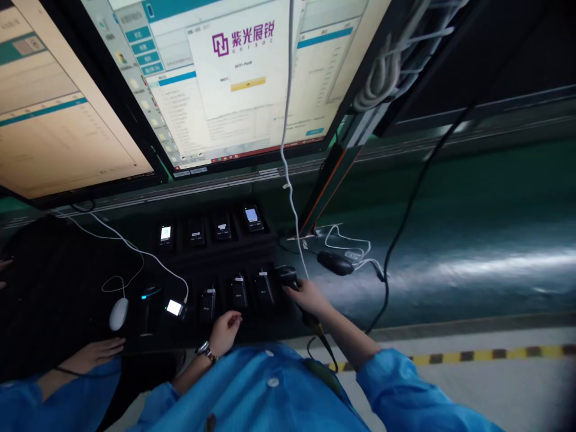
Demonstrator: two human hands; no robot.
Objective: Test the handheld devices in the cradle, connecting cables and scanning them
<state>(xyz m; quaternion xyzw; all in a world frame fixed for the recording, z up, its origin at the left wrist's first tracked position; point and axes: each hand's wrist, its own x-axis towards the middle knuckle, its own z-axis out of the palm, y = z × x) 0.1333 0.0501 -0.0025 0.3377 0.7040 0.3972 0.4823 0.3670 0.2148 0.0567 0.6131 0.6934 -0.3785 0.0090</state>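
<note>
My right hand (307, 298) is wrapped round the handle of a black handheld barcode scanner (288, 275), whose head points left toward the tray. My left hand (226, 333), with a watch on its wrist, rests at the tray's near edge. Its fingers are curled in, and nothing shows in them. Just beyond it, small black handsets (239, 292) lie in the slots of a black tray (270, 243). In the far row, one handset (253, 217) at the right end has a lit screen. A handset with a bright white screen (174, 307) has a white cable plugged in.
A monitor (247, 120) stands behind the tray, showing a window with a yellow bar. A white cable (288, 162) hangs before it. A co-worker's hand (92, 355) is at left, near a white mouse (118, 314) and another scanner (147, 306). A black mouse (335, 263) lies right.
</note>
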